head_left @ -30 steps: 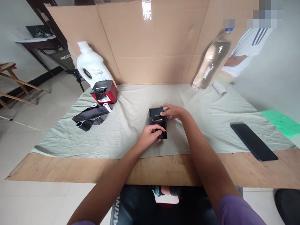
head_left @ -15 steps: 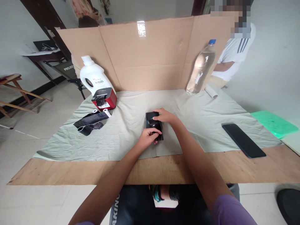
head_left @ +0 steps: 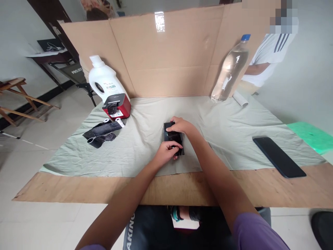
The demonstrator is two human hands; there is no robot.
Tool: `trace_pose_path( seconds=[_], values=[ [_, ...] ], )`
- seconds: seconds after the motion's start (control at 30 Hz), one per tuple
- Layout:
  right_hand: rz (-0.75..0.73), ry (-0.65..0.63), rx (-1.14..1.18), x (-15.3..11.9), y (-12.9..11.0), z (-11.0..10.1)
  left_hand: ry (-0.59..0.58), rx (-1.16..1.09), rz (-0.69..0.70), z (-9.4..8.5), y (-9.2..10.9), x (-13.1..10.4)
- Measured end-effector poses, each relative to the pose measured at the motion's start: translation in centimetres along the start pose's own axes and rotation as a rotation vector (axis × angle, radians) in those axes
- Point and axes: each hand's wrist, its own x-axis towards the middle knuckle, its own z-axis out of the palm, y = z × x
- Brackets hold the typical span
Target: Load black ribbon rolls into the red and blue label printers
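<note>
Fingers of the left hand (head_left: 164,152) close on the black device (head_left: 174,136) at its six-o'clock end; the right hand (head_left: 182,125) grips twelve. It sits mid-way on the surface (head_left: 85,189), red box (head_left: 124,108) at ten.

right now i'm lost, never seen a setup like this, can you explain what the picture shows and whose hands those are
There's no machine here: you're looking through a camera worn on a person's head, facing forward and down. Both bare hands are that person's own. The left hand is at the near end of a small black device, the right hand over its far end. Fingers cover much of it, so I can't tell how firmly each grips. Around it, on a pale cloth, are a white jug, a red and black box and black strips to the left; a clear bottle and a phone to the right.
</note>
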Motion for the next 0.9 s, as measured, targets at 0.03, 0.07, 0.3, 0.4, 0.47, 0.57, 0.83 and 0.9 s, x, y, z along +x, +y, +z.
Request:
trace_pose_path(
  seconds=[0.03,0.07,0.3,0.4,0.47,0.57,0.83,0.9],
  values=[
    [0.002,0.0,-0.01,-0.1,-0.1,0.0,0.001,-0.004,0.0,0.0,0.0,0.0],
    [0.004,0.001,-0.016,-0.2,-0.2,0.1,0.003,-0.005,-0.003,0.1,0.0,0.0],
    [0.041,0.038,-0.099,-1.4,-1.2,1.2,-0.019,-0.007,0.008,0.2,-0.3,0.2],
    [0.082,0.046,-0.181,-1.9,-2.2,2.5,-0.039,0.011,0.057,0.2,-0.7,0.2],
    [0.093,0.085,-0.207,-2.3,-2.8,3.3,-0.067,0.065,0.099,0.3,-1.0,0.1],
    [0.068,0.195,-0.173,-2.6,-2.9,3.9,-0.109,0.271,0.207,0.5,-0.8,-0.3],
    [0.015,0.441,-0.127,-2.1,2.1,1.0,-0.267,1.046,0.471,2.0,0.0,-2.3],
    [0.035,0.495,-0.131,-2.2,4.8,-0.3,-0.341,1.133,0.443,2.3,-0.3,-2.5]
  ],
)
